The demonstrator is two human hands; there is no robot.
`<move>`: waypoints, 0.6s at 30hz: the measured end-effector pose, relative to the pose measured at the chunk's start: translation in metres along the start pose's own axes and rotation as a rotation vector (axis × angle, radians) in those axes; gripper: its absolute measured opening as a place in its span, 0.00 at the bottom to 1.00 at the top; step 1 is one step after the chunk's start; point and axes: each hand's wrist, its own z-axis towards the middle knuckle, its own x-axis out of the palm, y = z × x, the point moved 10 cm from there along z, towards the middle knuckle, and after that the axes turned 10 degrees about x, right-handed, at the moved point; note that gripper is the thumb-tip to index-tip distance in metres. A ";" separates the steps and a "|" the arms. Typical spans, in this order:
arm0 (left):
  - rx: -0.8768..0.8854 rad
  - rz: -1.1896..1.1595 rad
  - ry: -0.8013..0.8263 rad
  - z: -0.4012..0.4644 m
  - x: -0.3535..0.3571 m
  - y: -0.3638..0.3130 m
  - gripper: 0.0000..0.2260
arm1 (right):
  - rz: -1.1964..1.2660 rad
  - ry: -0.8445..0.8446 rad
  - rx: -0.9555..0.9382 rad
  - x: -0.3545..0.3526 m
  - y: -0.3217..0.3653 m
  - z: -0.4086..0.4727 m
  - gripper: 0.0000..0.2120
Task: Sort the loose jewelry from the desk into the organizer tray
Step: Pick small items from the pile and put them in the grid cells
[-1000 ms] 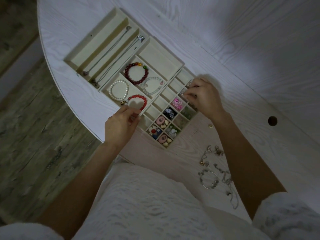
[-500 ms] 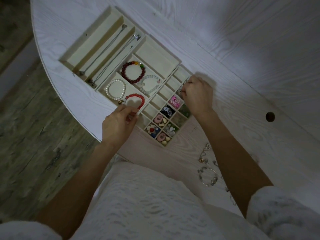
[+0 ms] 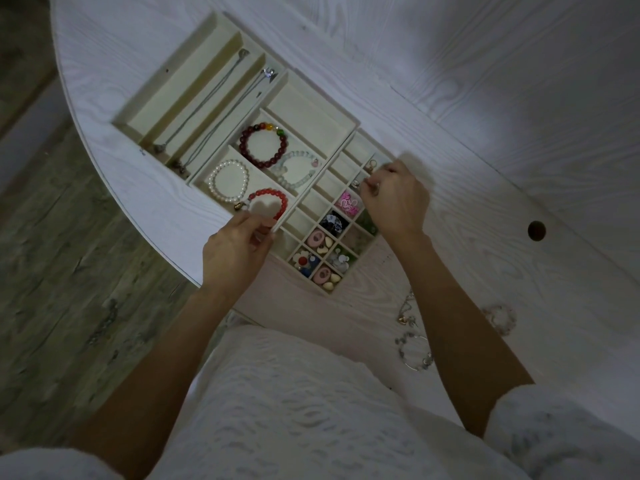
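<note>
On the white surface (image 3: 485, 81), organizer tray (image 3: 311, 112) sits centre frame. Left hand (image 3: 235, 251) pinches its near edge at 7 o'clock. Right hand (image 3: 394, 199), fingers curled, pinches something small over the grid cells at 3 o'clock; item unclear. Loose jewelry (image 3: 414, 351) lies at 5 o'clock, behind the right forearm.

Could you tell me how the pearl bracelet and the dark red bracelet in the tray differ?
The pearl bracelet has small white beads, all one colour; the dark red bracelet has larger maroon beads with a few orange and green ones. The pearl one lies nearer the left hand, the dark red one farther back. Both lie flat as closed loops in the tray.
</note>
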 end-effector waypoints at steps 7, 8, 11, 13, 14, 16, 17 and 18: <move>0.009 0.007 -0.007 0.000 -0.001 0.000 0.06 | 0.026 0.035 0.121 0.010 -0.004 0.007 0.09; 0.006 0.004 -0.007 0.001 0.000 0.000 0.06 | 0.027 0.031 0.105 0.009 -0.002 0.006 0.08; 0.000 -0.007 -0.003 0.001 0.001 0.001 0.06 | 0.010 0.014 0.058 0.007 0.003 0.006 0.06; -0.002 -0.011 -0.001 0.001 0.001 0.002 0.06 | -0.032 -0.001 0.017 0.008 0.007 0.007 0.07; -0.001 -0.013 0.000 0.001 0.001 0.002 0.06 | -0.051 -0.015 -0.005 0.008 0.009 0.007 0.07; 0.007 -0.017 -0.005 0.001 0.001 0.002 0.06 | -0.072 -0.040 -0.040 0.009 0.013 0.008 0.07; 0.012 -0.019 -0.010 0.001 0.000 0.001 0.06 | -0.074 -0.051 -0.052 0.009 0.015 0.008 0.06; 0.015 -0.019 -0.013 0.001 0.000 0.001 0.06 | -0.076 -0.060 -0.061 0.009 0.016 0.008 0.06</move>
